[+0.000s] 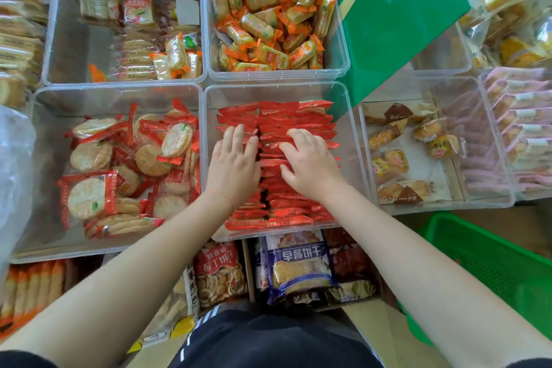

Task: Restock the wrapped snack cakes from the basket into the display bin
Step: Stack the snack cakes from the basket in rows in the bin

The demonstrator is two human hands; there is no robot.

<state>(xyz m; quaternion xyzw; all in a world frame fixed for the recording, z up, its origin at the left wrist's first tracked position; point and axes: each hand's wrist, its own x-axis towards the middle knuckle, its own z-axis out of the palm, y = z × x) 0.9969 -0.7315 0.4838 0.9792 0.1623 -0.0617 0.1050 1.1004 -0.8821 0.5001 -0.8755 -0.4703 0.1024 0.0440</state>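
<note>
Shelving is seen from above, covered by a grid of clear plastic bins. At far right, a green basket [490, 272] is partly shown at floor level; its contents cannot be made out. A green carton [397, 9] is tilted over the upper right bins. The centre bin [352, 140] is filled with red-wrapped cakes [286, 116], lined up on edge in two tidy columns running from front to back. To its left, a bin of round crackers [89, 155] in red-edged wrappers is seen in a loose heap. Behind the centre bin, orange packs [268, 18] are piled in another bin. To the right, a nearly bare bin is dotted with a few small buns [388, 164]. Below the shelf edge, bagged biscuits [295, 266] are stacked in a box. Both bare forearms are stretched into the centre bin. The left hand [234, 164] is laid flat, fingers spread, on the left column of cakes. The right hand [310, 164] is laid palm down, fingers loosely curled, on the right column. Nothing is gripped by either hand.
</note>
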